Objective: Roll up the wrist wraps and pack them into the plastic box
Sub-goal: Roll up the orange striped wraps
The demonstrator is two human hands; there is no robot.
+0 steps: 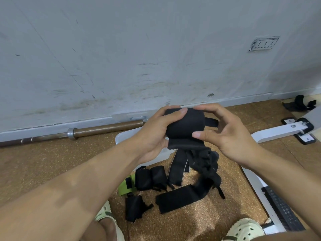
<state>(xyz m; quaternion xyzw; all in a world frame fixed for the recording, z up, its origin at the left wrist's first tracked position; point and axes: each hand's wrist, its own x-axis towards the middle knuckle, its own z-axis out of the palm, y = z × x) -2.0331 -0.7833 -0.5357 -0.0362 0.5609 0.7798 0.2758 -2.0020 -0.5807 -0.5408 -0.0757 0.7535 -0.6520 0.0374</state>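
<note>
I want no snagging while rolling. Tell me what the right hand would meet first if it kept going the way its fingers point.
The right hand points left, its fingers already on the black roll. Beyond the roll is the left hand, gripping it from the other side. Depth is hard to judge.

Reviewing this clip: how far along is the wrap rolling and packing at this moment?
Partly done. Three rolled wraps already lie on the floor, not yet boxed. In hand: the left hand and right hand grip a black wrap that is mostly rolled, its tail hanging loose. Left: a flat wrap and a tangled pile remain unrolled. The plastic box is mostly hidden behind the left arm.
</note>
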